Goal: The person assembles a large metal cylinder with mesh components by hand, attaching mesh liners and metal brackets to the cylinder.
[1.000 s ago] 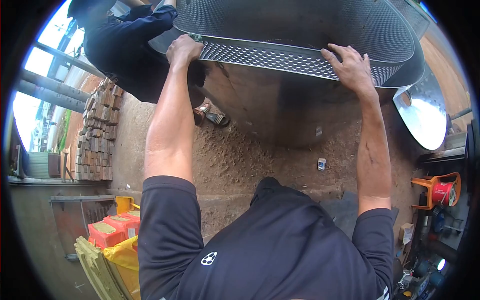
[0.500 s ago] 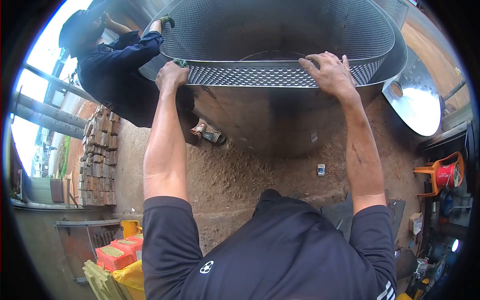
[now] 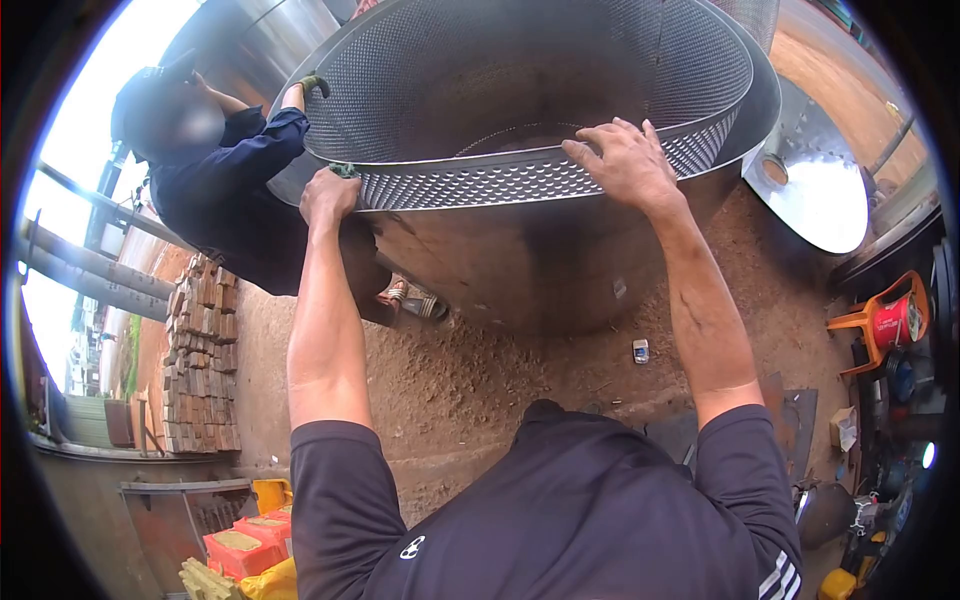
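Observation:
A large metal drum stands ahead, with a perforated metal basket inside it, its rim tilted and raised above the drum's edge. My left hand is closed around the basket's left front rim. A bit of green fabric sits beside its fingers; I cannot make out what it belongs to. Over the right front rim lies my right hand, fingers spread and the thumb apart, touching the metal. A co-worker's green-gloved hand holds the rim farther back on the left.
The co-worker stands left of the drum. Stacked wooden blocks and red-sided blocks are at left. At right lie a shiny metal sheet and an orange chair with a red bucket. A small packet is on the dirt floor.
The basket and drum appear lower and slightly left in view, tilting more, as the camera view shifts. Both my hands stay at the rim, and the gloved hand stays on it.

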Demonstrator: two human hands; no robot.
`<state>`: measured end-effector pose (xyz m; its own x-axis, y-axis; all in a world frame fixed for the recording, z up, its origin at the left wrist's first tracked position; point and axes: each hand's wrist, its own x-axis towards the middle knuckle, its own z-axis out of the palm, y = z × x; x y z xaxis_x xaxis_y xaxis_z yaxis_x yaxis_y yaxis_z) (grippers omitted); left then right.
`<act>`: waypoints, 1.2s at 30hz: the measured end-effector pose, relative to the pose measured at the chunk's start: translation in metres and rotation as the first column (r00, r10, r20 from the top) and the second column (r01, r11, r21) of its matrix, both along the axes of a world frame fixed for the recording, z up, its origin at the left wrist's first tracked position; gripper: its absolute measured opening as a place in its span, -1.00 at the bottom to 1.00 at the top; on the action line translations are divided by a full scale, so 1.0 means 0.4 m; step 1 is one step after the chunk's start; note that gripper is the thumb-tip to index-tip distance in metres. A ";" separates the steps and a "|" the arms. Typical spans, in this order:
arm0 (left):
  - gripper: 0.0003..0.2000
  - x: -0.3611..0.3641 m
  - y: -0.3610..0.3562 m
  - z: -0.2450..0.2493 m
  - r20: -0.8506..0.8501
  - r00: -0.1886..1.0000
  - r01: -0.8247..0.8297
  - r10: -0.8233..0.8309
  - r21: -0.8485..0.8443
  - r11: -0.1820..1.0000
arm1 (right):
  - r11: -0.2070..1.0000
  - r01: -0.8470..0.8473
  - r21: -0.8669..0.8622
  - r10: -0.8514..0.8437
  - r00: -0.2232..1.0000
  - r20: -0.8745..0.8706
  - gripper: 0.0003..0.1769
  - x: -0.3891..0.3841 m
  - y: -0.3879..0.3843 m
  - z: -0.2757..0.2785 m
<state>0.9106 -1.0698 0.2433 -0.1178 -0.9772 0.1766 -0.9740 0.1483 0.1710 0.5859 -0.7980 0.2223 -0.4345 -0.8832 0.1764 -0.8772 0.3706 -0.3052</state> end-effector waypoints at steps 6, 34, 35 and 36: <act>-0.52 -0.004 0.014 0.007 -0.006 1.000 -0.001 0.001 -0.002 1.000 | 1.000 -0.004 0.000 0.004 0.999 0.038 -0.27 0.003 0.008 0.011; -0.52 0.001 -0.004 -0.001 -0.009 1.000 -0.010 0.010 0.004 1.000 | 0.999 0.008 -0.037 -0.006 0.997 0.076 -0.24 0.004 0.009 0.012; -0.52 0.002 -0.005 -0.001 -0.010 1.000 -0.013 0.013 0.004 1.000 | 0.999 0.006 -0.037 -0.003 0.997 0.075 -0.24 0.005 0.009 0.013; -0.52 0.003 -0.006 -0.003 -0.013 1.000 -0.009 0.009 0.003 1.000 | 0.999 0.012 -0.031 -0.010 0.997 0.070 -0.26 0.008 0.011 0.016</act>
